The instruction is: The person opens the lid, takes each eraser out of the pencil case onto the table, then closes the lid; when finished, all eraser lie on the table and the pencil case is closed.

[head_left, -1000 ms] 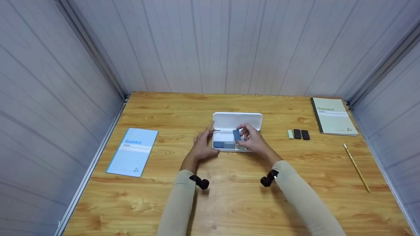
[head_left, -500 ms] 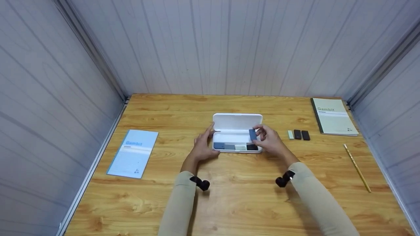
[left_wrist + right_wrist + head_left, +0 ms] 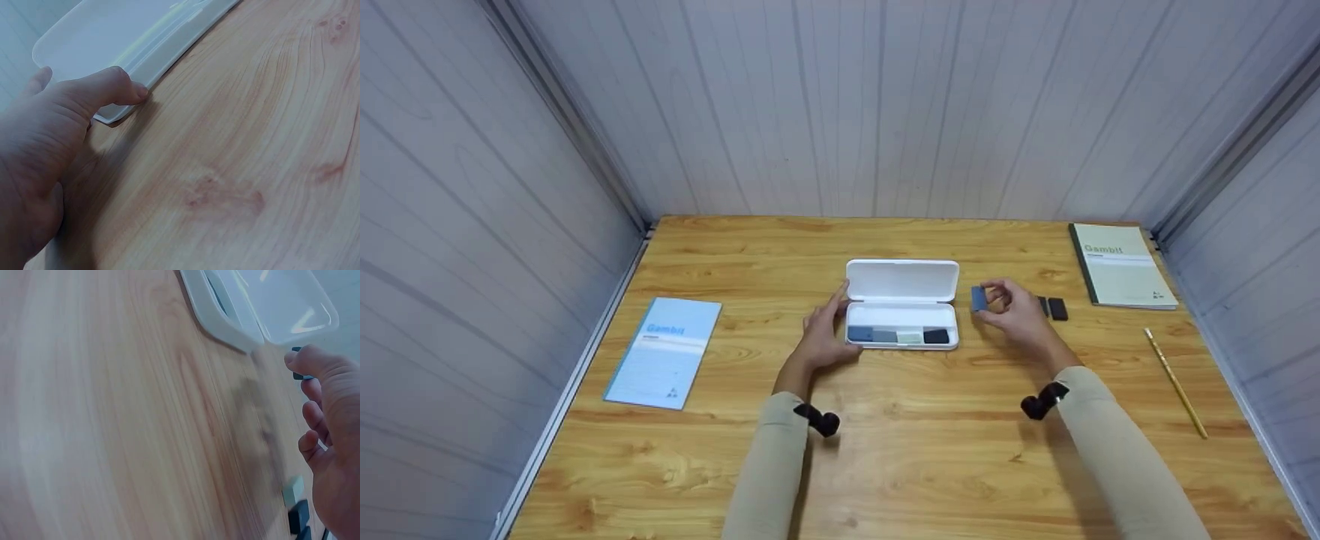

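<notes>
The right hand [image 3: 1021,315] pinches a blue rectangular block [image 3: 978,298] beside the open white plastic case [image 3: 901,281], which the left hand [image 3: 821,339] grips.

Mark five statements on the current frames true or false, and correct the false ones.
1. The right hand pinches a blue block between thumb and finger. True.
2. The white case is closed. False: the lid of the white case stands open.
3. The left hand is at the left end of the case. True.
4. The pencil lies inside the case. False: the pencil lies on the table, right of the case.
5. In the case, a black block sits at the right end of the row. True.
</notes>
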{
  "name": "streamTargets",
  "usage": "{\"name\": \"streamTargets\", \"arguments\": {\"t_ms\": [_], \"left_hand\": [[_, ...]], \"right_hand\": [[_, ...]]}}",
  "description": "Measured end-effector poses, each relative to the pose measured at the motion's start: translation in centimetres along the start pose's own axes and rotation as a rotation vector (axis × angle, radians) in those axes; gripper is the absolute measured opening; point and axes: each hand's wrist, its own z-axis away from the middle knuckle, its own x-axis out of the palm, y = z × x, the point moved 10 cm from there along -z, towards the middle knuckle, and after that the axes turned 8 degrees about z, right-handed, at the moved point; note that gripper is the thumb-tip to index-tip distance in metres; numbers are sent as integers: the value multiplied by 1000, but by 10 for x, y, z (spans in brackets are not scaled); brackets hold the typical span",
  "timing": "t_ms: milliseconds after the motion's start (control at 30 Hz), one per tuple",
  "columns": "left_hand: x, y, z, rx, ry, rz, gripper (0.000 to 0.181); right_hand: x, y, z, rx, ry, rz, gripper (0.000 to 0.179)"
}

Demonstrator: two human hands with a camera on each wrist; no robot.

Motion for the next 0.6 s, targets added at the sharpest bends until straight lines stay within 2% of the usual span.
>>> {"name": "streamTargets", "arguments": {"t_ms": [333,600], "left_hand": [[1,-2,0,-2,-3,-35,129],[0,-3,0,2,7,-29,128]], "right_hand": [[-30,24,5,42,-13,26,53],[-34,41,6,52,-10,60,53]]}}
